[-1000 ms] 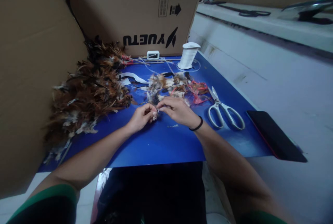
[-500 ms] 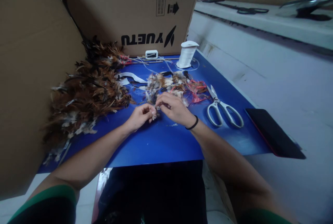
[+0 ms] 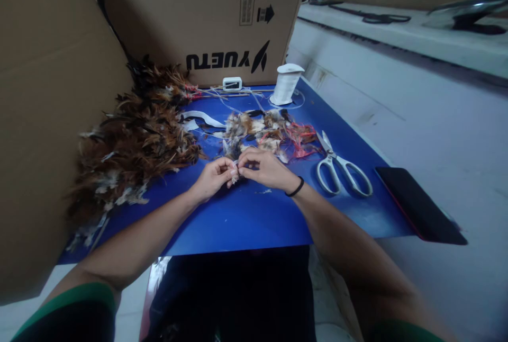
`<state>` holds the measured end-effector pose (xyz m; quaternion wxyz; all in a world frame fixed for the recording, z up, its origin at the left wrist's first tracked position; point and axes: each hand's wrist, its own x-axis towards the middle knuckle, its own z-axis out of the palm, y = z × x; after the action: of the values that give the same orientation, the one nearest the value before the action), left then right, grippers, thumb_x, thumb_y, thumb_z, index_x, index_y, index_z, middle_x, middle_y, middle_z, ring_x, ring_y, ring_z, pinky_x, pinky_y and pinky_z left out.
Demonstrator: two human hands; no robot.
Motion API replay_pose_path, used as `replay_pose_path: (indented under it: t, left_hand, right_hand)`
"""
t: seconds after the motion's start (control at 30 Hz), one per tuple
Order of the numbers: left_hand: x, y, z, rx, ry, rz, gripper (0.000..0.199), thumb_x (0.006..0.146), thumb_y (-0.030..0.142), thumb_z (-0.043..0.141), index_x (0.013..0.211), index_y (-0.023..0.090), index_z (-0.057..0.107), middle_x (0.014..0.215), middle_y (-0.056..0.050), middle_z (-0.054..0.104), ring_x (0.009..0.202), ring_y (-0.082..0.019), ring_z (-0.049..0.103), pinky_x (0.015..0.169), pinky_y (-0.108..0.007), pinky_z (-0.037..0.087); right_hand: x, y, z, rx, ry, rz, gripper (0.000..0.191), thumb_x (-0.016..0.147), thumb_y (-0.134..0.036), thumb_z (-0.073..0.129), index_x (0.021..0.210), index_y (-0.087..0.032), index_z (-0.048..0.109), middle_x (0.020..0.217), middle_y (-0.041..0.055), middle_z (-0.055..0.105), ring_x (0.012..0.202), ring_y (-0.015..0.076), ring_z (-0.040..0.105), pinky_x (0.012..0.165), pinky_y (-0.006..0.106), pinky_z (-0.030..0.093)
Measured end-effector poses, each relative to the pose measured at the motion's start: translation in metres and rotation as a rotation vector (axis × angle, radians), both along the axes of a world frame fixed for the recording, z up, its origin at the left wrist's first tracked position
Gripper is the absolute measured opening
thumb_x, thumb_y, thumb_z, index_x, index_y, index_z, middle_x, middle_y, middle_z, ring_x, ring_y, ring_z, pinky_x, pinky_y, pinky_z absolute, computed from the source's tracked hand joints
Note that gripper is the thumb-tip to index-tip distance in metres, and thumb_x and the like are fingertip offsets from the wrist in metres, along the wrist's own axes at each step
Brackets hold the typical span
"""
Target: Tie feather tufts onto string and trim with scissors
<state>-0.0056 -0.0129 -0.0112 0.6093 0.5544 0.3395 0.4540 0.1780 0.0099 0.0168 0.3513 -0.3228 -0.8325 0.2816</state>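
Observation:
My left hand point(image 3: 214, 179) is closed in a pinch on a small pale feather point(image 3: 235, 178), whose fluffy end sticks out below the fingertips. Right against it, my right hand point(image 3: 266, 169) has its thumb and fingers pressed together; what they grip is too small to make out. Just beyond both hands lies a loose heap of brown, grey and cream feathers point(image 3: 242, 126). Red plastic strands point(image 3: 300, 133) tangle at its right end. A large bundle of brown feathers point(image 3: 146, 143) rests to the left.
White-handled scissors point(image 3: 335, 164) lie partly spread on the blue table point(image 3: 238, 225), with a black phone point(image 3: 416, 201) at the right edge. Farther back are a white ribbon spool point(image 3: 286, 85), a small white device point(image 3: 232, 83) and thin sticks. Cardboard point(image 3: 159, 19) walls the back and left.
My right hand has dropped slightly nearer me, its fingertips now level with my left hand's. My left hand has hardly moved and keeps its pinch.

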Motion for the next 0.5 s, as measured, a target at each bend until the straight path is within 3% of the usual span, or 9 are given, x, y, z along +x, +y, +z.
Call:
replay_pose_path:
  t: [0.33, 0.5]
  left_hand:
    - [0.0008, 0.0011, -0.0011, 0.043, 0.015, -0.001, 0.031, 0.074, 0.038, 0.072, 0.079, 0.013, 0.055, 0.063, 0.002, 0.058, 0.051, -0.006, 0.051, 0.049, -0.020, 0.042]
    - [0.0015, 0.0003, 0.0021, 0.033, 0.007, 0.011, 0.030, 0.074, 0.037, 0.072, 0.078, 0.014, 0.054, 0.063, 0.002, 0.059, 0.050, -0.006, 0.051, 0.049, -0.019, 0.042]
  right_hand:
    - [-0.0036, -0.0009, -0.0018, -0.097, 0.028, -0.027, 0.008, 0.074, -0.017, 0.058, 0.066, -0.017, 0.060, 0.080, 0.0020, 0.060, 0.069, 0.0102, 0.051, 0.065, 0.025, 0.041]
    - [-0.0001, 0.0019, -0.0002, -0.107, 0.051, -0.052, 0.005, 0.072, -0.015, 0.058, 0.072, -0.016, 0.063, 0.078, 0.0007, 0.058, 0.066, 0.0091, 0.048, 0.063, 0.024, 0.040]
